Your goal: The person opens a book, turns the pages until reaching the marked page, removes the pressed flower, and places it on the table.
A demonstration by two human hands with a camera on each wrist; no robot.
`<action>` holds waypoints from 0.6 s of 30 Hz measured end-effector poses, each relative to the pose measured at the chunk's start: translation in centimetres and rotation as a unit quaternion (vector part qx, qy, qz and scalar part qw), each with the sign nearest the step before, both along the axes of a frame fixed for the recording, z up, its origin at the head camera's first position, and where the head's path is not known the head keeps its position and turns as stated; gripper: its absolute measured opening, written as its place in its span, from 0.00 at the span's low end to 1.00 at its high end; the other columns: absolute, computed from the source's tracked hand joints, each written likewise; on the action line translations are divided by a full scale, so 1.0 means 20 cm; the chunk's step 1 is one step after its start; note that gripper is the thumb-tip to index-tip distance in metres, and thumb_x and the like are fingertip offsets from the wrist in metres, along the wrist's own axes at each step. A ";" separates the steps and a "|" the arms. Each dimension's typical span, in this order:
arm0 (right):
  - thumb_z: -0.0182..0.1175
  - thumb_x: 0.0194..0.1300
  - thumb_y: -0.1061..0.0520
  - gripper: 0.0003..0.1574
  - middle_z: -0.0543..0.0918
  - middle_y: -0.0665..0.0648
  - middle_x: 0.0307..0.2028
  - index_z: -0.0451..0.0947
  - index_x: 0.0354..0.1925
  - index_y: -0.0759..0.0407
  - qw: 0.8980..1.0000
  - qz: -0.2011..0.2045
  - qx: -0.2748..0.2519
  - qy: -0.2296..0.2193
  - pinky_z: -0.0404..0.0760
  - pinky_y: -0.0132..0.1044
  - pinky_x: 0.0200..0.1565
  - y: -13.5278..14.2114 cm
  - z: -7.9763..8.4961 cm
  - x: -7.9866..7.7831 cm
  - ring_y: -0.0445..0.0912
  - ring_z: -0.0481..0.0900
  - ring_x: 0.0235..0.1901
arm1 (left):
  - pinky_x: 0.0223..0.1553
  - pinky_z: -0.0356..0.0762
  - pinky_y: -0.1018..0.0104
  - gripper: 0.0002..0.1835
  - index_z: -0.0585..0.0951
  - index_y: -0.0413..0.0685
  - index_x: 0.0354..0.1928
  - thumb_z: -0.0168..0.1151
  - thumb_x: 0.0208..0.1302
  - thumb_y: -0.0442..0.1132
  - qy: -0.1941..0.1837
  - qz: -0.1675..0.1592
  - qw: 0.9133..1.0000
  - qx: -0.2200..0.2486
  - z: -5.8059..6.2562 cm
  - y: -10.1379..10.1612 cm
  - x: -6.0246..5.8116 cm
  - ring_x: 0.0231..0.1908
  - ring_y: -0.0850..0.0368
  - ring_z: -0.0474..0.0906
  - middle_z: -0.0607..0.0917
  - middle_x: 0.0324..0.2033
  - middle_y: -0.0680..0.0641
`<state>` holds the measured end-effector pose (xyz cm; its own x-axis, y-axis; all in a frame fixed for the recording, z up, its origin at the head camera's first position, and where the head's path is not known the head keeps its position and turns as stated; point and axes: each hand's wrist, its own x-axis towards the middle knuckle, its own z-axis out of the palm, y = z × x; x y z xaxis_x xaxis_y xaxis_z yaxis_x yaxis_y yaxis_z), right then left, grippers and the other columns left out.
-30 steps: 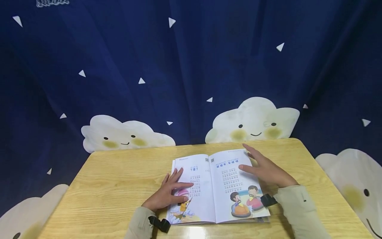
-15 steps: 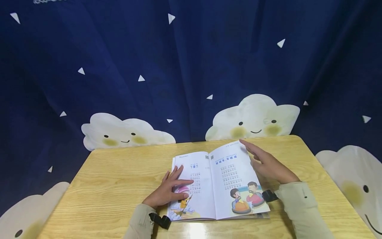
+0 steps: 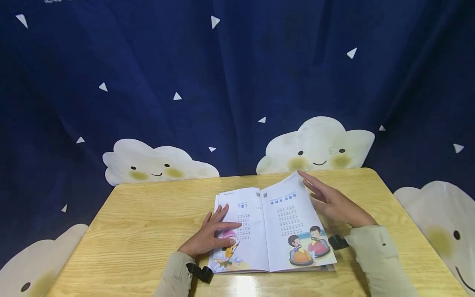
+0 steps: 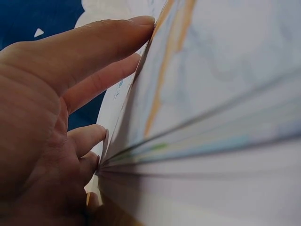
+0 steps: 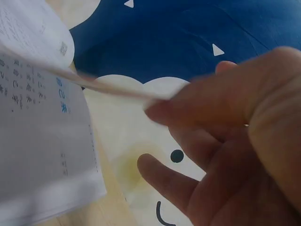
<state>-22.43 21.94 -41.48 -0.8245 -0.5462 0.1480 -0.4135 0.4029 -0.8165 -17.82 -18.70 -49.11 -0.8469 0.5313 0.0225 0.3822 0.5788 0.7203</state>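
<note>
An illustrated book lies spread on the wooden table, printed with text and cartoon pictures. My left hand rests on its left page, fingers spread and fairly straight. The left wrist view has the thumb and fingers of that hand against the paper, with a fan of page edges beside them. At the upper outer corner of the right page, my right hand holds the lifted page. In the right wrist view, its thumb and a finger pinch the raised page's edge; another printed page lies below.
The wooden table extends on both sides of the book. Behind it hangs a dark blue curtain with white triangles and smiling clouds. Black wrist cameras sit at both cuffs.
My right hand has moved up to the right page's top corner and taken hold of it; that corner has risen and bent upward. The left hand stays in place on the left page.
</note>
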 end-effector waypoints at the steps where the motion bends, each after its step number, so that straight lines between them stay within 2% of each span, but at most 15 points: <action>1: 0.56 0.68 0.65 0.50 0.46 0.48 0.76 0.45 0.76 0.36 1.000 0.000 -0.006 -0.004 0.63 0.52 0.63 0.00 0.00 0.00 0.58 0.52 0.72 | 0.69 0.21 0.45 0.25 0.79 0.68 0.59 0.66 0.59 0.56 0.000 -0.001 1.000 0.001 0.00 0.00 0.00 0.74 0.46 0.30 0.46 0.76 0.46; 6: 0.61 0.66 0.60 0.53 0.46 0.51 0.76 0.43 0.76 0.38 1.000 -0.018 -0.012 -0.019 0.66 0.55 0.61 -0.01 -0.01 0.00 0.61 0.53 0.71 | 0.69 0.22 0.42 0.25 0.79 0.66 0.60 0.66 0.60 0.55 0.000 -0.006 1.000 0.000 0.00 0.00 0.01 0.74 0.43 0.31 0.45 0.76 0.44; 11: 0.65 0.63 0.56 0.52 0.52 0.60 0.74 0.47 0.76 0.48 0.999 -0.026 -0.022 -0.023 0.67 0.60 0.61 -0.04 -0.01 0.01 0.64 0.58 0.68 | 0.69 0.22 0.43 0.25 0.79 0.66 0.60 0.66 0.60 0.55 0.000 -0.002 1.000 0.001 0.00 0.00 0.01 0.74 0.44 0.31 0.45 0.76 0.44; 15: 0.66 0.62 0.47 0.47 0.62 0.62 0.70 0.55 0.73 0.52 0.999 -0.027 -0.006 -0.022 0.68 0.61 0.60 -0.12 -0.01 0.03 0.64 0.65 0.65 | 0.69 0.23 0.42 0.25 0.79 0.66 0.60 0.66 0.60 0.55 0.003 -0.005 1.000 0.001 0.00 -0.01 0.01 0.74 0.43 0.31 0.45 0.76 0.44; 18: 0.65 0.62 0.44 0.37 0.71 0.58 0.64 0.66 0.66 0.51 0.999 -0.019 0.020 -0.020 0.71 0.60 0.58 -0.20 -0.01 0.06 0.62 0.70 0.62 | 0.68 0.23 0.41 0.25 0.79 0.65 0.60 0.66 0.60 0.55 0.000 -0.008 1.000 0.001 0.00 0.00 0.01 0.74 0.43 0.31 0.45 0.76 0.44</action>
<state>-21.29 17.94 -41.77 -0.8495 -0.5193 0.0928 -0.3641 0.4499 -0.8155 -17.59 -18.79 -49.17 -0.8384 0.5445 0.0241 0.3917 0.5712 0.7213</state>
